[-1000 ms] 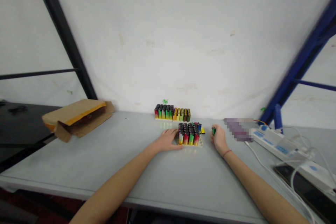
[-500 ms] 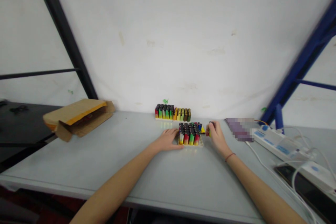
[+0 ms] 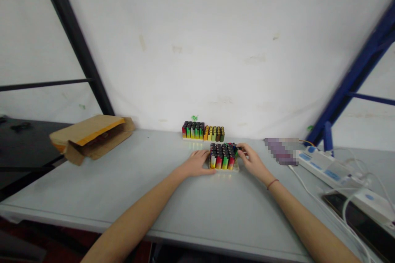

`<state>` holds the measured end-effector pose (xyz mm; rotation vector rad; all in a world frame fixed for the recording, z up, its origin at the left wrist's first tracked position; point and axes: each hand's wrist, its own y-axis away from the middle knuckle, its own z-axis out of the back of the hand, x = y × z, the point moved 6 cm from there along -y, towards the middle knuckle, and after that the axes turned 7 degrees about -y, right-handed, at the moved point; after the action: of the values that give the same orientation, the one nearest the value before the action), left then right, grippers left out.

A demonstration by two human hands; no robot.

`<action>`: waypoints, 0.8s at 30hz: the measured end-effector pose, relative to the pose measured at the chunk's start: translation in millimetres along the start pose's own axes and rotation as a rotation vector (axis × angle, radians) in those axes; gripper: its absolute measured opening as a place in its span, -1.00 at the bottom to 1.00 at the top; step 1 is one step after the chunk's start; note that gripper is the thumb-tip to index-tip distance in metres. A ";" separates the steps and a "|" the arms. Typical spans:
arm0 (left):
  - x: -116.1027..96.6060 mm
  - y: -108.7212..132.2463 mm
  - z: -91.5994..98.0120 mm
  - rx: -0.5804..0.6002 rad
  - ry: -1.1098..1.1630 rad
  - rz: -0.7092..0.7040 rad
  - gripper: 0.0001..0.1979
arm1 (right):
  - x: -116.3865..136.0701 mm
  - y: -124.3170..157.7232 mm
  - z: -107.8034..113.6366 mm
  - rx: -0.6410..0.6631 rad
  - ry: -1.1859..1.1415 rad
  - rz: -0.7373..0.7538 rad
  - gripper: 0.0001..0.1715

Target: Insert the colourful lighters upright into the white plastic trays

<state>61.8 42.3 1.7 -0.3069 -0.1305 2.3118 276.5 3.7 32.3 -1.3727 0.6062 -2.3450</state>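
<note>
Upright disposable lighters with black tops and multicoloured bodies stand in rows in a pale tray. My left hand grips the tray's left side, fingers along the side and thumb at the front corner. At the tray's right side, my right hand is closed in a pinch on a lighter, of which only a dark and green part shows between the fingertips and the rows. The lower end of that lighter is hidden, so I cannot tell whether it sits in the tray.
Behind stand two more lighter blocks, one black-topped and one yellow and brown, near the wall. An opened cardboard box lies left. On the right are a power strip with white cables, a dark phone and a blurred-out flat item.
My right hand has moved left with a lighter, from beside the tray to its right side. My left hand stays at the tray.
</note>
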 end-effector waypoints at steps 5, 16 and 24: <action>-0.7 -0.5 -0.2 0.011 0.000 -0.008 -0.11 | -5.9 -1.7 3.3 0.033 0.076 0.036 -0.64; 0.4 0.3 -0.8 0.011 -0.019 0.001 -0.13 | -41.8 -2.9 1.0 0.209 0.676 -0.209 -0.64; 1.7 -0.2 -2.5 0.024 -0.035 0.004 -0.12 | -37.4 -2.4 7.5 0.242 0.982 -0.274 -0.71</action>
<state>61.5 43.7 -1.0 -0.2555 -0.1200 2.3219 300.3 23.1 9.6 -0.1226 0.3437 -3.1182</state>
